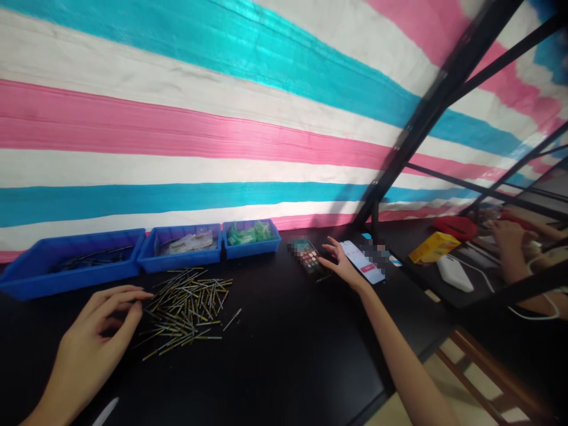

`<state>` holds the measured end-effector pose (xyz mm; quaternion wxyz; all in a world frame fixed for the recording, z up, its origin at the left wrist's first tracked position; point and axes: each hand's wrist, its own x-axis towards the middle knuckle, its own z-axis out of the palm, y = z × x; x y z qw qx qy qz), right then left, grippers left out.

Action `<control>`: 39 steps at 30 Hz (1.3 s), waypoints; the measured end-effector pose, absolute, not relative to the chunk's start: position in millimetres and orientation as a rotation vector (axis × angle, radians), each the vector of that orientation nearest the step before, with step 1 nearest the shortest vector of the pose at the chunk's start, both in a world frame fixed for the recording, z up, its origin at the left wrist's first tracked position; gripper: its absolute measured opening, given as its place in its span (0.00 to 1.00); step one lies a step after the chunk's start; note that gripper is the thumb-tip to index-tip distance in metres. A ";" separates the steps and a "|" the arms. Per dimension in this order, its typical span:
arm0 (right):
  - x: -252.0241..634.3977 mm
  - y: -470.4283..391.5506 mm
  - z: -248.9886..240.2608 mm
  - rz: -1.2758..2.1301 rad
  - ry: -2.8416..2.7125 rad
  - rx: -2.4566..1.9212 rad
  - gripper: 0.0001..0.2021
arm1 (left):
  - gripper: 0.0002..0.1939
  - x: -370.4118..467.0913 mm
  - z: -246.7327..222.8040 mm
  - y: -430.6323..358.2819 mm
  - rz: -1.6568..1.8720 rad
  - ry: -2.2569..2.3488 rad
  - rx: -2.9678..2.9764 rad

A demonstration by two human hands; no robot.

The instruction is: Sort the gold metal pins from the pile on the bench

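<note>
My left hand point(100, 328) is at the left edge of a loose pile of thin metal rods point(190, 307), silver with brass-yellow parts. Its fingers are bent and reach forward, with the thumb slightly apart below them; no held rod can be made out. My right hand point(344, 266) reaches across the table, fingers spread, between two phones. Its fingertips are at the right edge of a phone with a dark picture on its screen point(309, 258). Partly behind this hand lies a phone with a bright white screen point(364, 262).
Three blue bins line the back: one with dark rods point(75, 278), one with clear plastic bags point(177, 260), one with green bags point(252, 248). A black metal frame point(412, 118) slants up at right. Beyond lie a yellow box point(433, 247), a white device point(455, 273) and another person's hands point(510, 236).
</note>
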<state>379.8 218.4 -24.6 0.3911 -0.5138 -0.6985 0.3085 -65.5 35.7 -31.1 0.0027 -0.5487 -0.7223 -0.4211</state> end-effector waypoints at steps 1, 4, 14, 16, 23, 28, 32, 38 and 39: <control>379.9 219.3 -25.6 0.786 -1.757 -1.316 0.35 | 0.14 -66.6 -31.1 35.5 -1.343 -2.262 -1.768; 380.1 219.8 -27.0 0.779 -1.769 -1.378 0.31 | 0.12 -67.1 -28.4 35.1 -1.385 -2.241 -1.810; 341.5 206.7 -22.6 0.268 -1.951 -1.830 0.35 | 0.12 -59.5 -13.7 33.4 -1.408 -2.218 -1.856; 332.1 209.0 -22.5 0.236 -1.931 -1.870 0.37 | 0.12 -59.3 -13.6 33.0 -1.426 -2.211 -1.872; 314.4 220.4 -18.4 0.201 -1.794 -1.976 0.34 | 0.12 -56.0 -11.2 30.0 -1.442 -2.179 -1.916; 316.6 221.7 -14.2 0.181 -1.761 -2.020 0.34 | 0.12 -51.4 -10.0 26.4 -1.416 -2.144 -1.934; 319.5 221.6 -13.1 0.169 -1.762 -2.037 0.33 | 0.11 -46.6 -9.4 24.7 -1.398 -2.138 -1.977; 303.6 208.5 -8.7 0.025 -1.756 -2.004 0.36 | 0.11 -44.6 -11.0 26.4 -1.360 -2.071 -2.063; 296.2 202.4 -6.3 -0.062 -1.779 -1.948 0.38 | 0.10 -44.7 -11.2 26.0 -1.338 -2.047 -2.094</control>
